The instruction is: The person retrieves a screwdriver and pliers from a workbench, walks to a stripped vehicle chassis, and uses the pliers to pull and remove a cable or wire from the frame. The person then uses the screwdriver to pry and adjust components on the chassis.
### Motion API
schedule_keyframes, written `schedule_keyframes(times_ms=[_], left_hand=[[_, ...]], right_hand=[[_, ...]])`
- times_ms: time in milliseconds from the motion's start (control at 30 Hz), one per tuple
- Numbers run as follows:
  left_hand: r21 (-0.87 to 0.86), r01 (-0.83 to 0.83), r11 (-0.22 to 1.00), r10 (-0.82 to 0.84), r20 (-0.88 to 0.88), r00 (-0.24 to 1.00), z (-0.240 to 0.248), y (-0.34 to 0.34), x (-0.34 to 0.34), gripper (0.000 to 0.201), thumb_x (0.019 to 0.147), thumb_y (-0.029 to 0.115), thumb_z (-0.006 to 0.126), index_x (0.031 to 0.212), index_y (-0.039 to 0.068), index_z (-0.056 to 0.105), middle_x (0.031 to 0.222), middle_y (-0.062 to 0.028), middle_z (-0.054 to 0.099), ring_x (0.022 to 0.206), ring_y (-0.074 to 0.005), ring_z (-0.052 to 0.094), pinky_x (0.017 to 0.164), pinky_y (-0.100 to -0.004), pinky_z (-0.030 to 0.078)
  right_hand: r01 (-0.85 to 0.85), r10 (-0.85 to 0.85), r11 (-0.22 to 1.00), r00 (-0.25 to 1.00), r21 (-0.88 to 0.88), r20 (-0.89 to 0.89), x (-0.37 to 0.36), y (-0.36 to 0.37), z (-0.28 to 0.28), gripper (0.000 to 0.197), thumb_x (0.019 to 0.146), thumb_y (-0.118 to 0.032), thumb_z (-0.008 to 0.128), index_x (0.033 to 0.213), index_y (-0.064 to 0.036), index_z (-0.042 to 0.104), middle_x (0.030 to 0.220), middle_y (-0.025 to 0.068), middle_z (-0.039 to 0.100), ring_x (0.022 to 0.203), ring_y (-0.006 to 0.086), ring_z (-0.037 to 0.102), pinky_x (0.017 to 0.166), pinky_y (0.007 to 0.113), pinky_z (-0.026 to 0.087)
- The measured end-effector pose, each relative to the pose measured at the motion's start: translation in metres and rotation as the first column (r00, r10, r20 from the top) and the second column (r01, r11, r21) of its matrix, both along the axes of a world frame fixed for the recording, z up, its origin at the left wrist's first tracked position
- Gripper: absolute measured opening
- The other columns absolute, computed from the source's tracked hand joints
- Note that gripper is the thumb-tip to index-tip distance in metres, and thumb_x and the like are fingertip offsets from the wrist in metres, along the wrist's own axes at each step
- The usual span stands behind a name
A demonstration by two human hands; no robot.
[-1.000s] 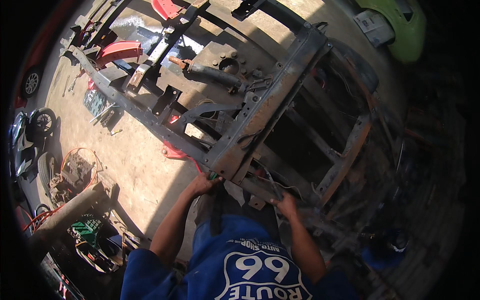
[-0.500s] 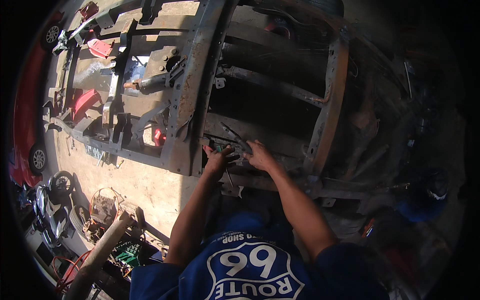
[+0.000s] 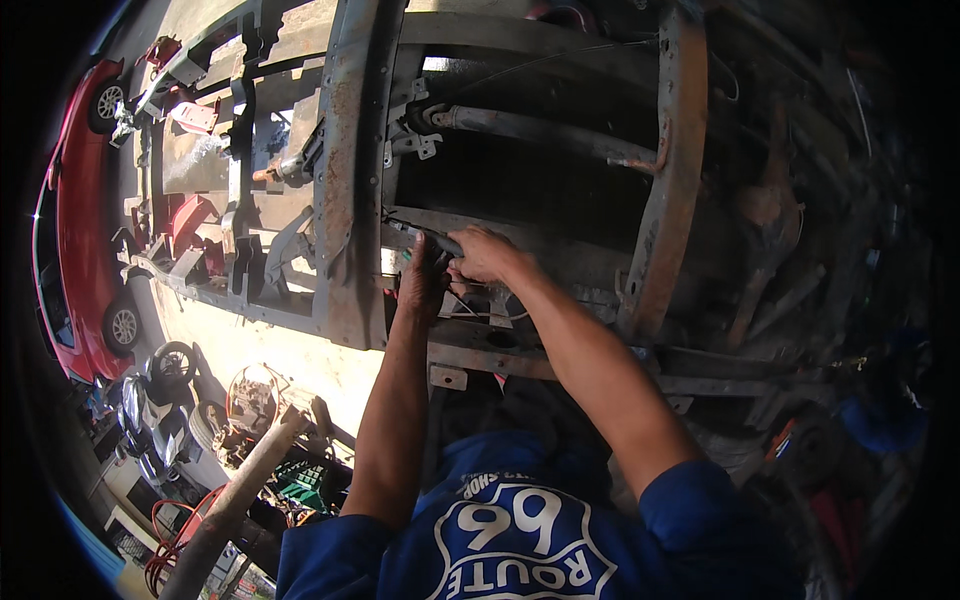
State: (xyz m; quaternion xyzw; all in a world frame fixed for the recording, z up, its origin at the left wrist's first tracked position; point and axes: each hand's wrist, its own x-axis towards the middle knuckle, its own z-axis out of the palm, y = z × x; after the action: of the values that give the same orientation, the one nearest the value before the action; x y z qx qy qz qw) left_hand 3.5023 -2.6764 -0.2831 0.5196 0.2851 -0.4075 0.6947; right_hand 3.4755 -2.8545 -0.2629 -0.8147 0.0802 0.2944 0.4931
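- A blue cloth shirt (image 3: 540, 510) with a white shield print is seen nearest, below and right of a wide, rust-blotched grey steel crossmember (image 3: 345, 190).
- A long grey steel side rail (image 3: 560, 365) is crossed by both bare forearms, right of the crossmember's lower end.
- The left hand (image 3: 423, 280) and the right hand (image 3: 485, 253) are brought together just right of the crossmember.
- A slim, dark hand tool (image 3: 443, 242) is gripped by the right hand, its tip set close beside the crossmember's right edge (whether contact is made cannot be told). The tool is met by the left hand, but whether the left fingers are closed on it is hidden.
- A grey tubular steel bar (image 3: 540, 127) is seen farther up, right of the crossmember.
- A rust-brown flat steel beam (image 3: 675, 180) is placed well right of it.
- A curved red metal bracket (image 3: 190, 220) is seen to its left.
- A silver-and-black motorcycle (image 3: 140, 415) is parked beyond, lower left of it.
- A glossy red car (image 3: 85, 220) is parked farthest left of it.
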Motion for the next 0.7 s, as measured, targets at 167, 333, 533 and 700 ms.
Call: schedule_keyframes(times_ms=[167,333,533,700], left_hand=[[0.079,0.003,0.997,-0.005,0.020,1.000,0.007,-0.016,0.002,0.069,0.093,0.061,0.066,0.139,0.011,0.052,0.132,-0.0035,0.056,0.114,-0.0152,0.054,0.071,-0.0248,0.040],[0.146,0.004,0.989,-0.009,0.030,0.999,0.001,-0.015,0.005,0.071,0.090,0.064,0.067,0.134,0.009,0.057,0.126,-0.0041,0.059,0.104,-0.0156,0.056,0.075,-0.0267,0.042],[0.245,0.082,0.966,-0.093,0.036,0.995,-0.008,-0.019,0.013,0.091,0.091,0.069,0.061,0.153,0.006,0.041,0.153,-0.0103,0.046,0.143,-0.0257,0.038,0.114,-0.0485,0.027],[0.247,0.062,0.967,-0.080,0.060,0.995,-0.012,-0.024,0.011,0.092,0.092,0.070,0.059,0.152,0.002,0.041,0.154,-0.0120,0.045,0.144,-0.0258,0.038,0.118,-0.0521,0.023]], right_hand=[[-0.066,0.066,0.998,0.997,-0.011,0.048,0.007,-0.006,-0.014,0.041,0.084,-0.020,0.072,0.121,-0.0039,0.066,0.119,0.0229,0.068,0.116,0.0407,0.063,0.099,0.048,0.051],[-0.081,0.081,0.997,0.996,-0.008,0.040,0.012,-0.011,-0.012,0.043,0.085,-0.022,0.072,0.123,-0.0043,0.065,0.120,0.0225,0.068,0.118,0.0403,0.063,0.099,0.049,0.051],[-0.134,0.112,0.985,0.975,-0.105,-0.190,0.033,-0.019,-0.004,0.065,0.085,-0.031,0.072,0.139,0.0005,0.053,0.130,0.0265,0.063,0.125,0.0402,0.059,0.105,0.045,0.049],[-0.333,0.312,0.942,0.914,-0.044,-0.259,0.056,-0.025,-0.010,0.045,0.078,-0.022,0.071,0.115,0.0045,0.071,0.106,0.0290,0.072,0.106,0.0393,0.071,0.092,0.045,0.057]])
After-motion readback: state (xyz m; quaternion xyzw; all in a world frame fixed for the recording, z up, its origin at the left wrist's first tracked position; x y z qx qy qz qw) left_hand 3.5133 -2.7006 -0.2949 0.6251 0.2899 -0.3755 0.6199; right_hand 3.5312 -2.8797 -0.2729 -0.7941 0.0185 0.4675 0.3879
